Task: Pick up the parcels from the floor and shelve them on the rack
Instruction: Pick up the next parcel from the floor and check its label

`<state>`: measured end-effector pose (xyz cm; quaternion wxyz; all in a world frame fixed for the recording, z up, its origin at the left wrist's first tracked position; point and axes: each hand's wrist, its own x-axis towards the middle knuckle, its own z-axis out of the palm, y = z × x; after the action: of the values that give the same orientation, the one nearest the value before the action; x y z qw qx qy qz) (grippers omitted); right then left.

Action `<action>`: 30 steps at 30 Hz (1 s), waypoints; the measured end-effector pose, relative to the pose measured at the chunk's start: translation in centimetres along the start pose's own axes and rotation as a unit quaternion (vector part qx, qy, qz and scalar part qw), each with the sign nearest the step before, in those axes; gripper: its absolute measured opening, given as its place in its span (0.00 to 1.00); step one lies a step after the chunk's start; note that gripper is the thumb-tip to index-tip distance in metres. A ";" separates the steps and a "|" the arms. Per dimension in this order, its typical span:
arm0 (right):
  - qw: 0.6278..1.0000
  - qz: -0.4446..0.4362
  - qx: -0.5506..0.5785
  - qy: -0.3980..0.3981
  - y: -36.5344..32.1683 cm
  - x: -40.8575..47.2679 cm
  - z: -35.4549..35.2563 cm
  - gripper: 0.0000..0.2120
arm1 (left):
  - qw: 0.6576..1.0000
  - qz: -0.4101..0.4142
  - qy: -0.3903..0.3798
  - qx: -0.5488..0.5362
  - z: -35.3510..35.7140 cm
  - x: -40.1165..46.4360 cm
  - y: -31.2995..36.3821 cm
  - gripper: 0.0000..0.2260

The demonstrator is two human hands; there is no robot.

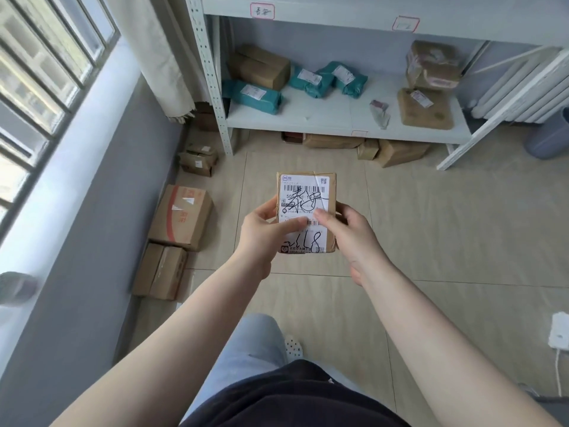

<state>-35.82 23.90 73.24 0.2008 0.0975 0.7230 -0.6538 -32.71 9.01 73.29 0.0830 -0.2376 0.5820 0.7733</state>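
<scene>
Both hands, left [261, 232] and right [348, 232], closed on small labelled cardboard parcel [306, 192], held mid-air over floor. Several boxes [181, 217] left by wall. Rack shelf [332, 115] already holds teal mailers [255, 95], boxes; roughly midway.

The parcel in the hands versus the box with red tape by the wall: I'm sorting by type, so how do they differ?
The held parcel is smaller and is off the floor, between the left hand and right hand; the red-taped box is bigger and sits on the floor. A white label covers most of the held parcel's face; the red-taped box shows mostly bare cardboard. Both are brown cardboard.
</scene>
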 end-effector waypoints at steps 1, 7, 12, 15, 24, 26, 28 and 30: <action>1.000 0.000 0.006 0.002 -0.4 1.0 -0.2 0.15 | 1.000 0.000 0.003 0.002 0.3 0.9 0.5 0.18; 1.000 -0.001 0.005 0.013 -2.9 8.1 -0.3 0.17 | 1.000 -0.007 0.010 0.014 1.3 8.1 3.6 0.19; 1.000 -0.009 0.006 0.025 -6.3 14.8 0.7 0.17 | 1.000 -0.004 -0.007 0.016 1.2 15.0 7.4 0.16; 0.999 -0.017 0.014 0.045 -8.3 18.0 0.9 0.15 | 0.999 0.003 -0.026 0.030 1.8 18.7 9.8 0.15; 0.998 -0.008 0.024 0.050 -12.0 26.3 -0.4 0.17 | 0.999 -0.005 -0.023 0.021 3.9 27.1 13.1 0.16; 0.999 -0.009 0.025 0.043 -12.7 28.6 -0.9 0.17 | 1.000 -0.004 -0.014 0.023 4.7 29.1 14.0 0.16; 0.999 -0.004 0.023 0.034 -13.7 30.9 -1.5 0.17 | 1.000 -0.002 -0.001 0.027 5.7 31.1 14.9 0.16; 0.999 -0.002 0.026 0.026 -14.9 33.5 -2.6 0.17 | 1.000 0.000 0.008 0.027 6.9 33.2 16.0 0.17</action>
<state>-72.39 20.48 72.87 0.1777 0.1178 0.7112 -0.6699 -70.03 5.67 73.10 0.0847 -0.2419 0.6031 0.7553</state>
